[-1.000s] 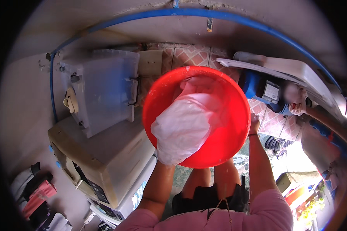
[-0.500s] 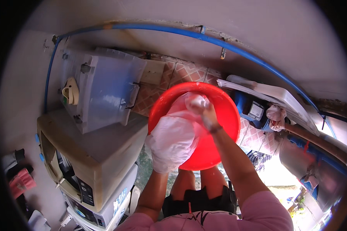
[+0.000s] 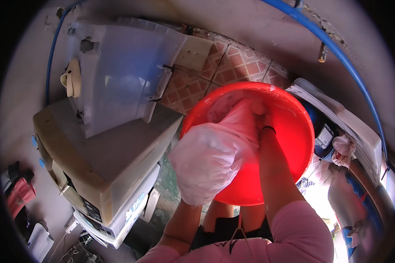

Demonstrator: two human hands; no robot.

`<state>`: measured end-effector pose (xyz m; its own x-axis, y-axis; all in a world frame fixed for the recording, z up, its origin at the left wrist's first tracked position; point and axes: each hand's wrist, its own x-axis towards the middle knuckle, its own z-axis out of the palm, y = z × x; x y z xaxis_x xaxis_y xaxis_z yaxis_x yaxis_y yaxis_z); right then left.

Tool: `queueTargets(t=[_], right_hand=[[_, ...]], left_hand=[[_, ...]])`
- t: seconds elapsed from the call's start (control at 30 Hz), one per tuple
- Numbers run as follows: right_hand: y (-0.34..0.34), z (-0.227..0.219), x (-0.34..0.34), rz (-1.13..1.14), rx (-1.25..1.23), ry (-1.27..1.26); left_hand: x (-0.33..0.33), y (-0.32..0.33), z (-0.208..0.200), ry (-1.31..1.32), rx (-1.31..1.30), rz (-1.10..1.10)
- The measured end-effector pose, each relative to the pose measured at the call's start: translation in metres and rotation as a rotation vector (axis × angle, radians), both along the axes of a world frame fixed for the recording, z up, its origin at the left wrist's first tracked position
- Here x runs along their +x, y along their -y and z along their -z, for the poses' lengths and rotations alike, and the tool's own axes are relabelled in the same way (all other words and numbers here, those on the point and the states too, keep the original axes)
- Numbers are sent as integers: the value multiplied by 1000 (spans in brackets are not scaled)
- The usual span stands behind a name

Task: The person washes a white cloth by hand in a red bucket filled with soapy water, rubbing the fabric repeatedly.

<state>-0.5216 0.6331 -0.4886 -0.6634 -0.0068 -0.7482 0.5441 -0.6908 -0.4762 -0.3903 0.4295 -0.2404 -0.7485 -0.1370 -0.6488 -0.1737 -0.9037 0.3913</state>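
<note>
A white cloth hangs over my left hand and hides it, fingers included; only my left forearm shows below. From there the cloth stretches, twisted, into a large red basin. My right hand is down inside the basin, at the far end of the cloth, with a dark band on its wrist. Its fingers lie in shadow and are partly hidden, but they appear closed on the cloth. Wet, foamy marks show on the basin's inner rim.
To the left stands a beige washing machine, with a clear plastic bin lying on top. Another white appliance is beneath it. White panels lean at the right wall, where a blue pipe runs. Patterned tiles lie behind the basin.
The view has shifted, so the basin appears farther right. My right hand has gone from above the basin down into it, drawing the cloth's far part along. My left hand stays under the cloth.
</note>
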Motion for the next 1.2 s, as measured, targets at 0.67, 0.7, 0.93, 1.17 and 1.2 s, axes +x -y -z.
queueTargets(t=[0.67,0.7,0.93,1.17,1.2], right_hand=[[101,-276,-12,-1027,-364,-810],[101,-306,-1,-1076,-47,-1001],[128,-333,92,-461,1226,-1006],[88,-263,44,-59,1071,-455],[85,-246,57,-234,895,-545]], left_hand=[[-27,4,-27,-210,26,17],[-31,-2,-33,-243,46,13],[-15,-47,-36,-526,248,-242],[-24,-41,-71,-47,260,338],[-24,-35,-67,0,296,365]])
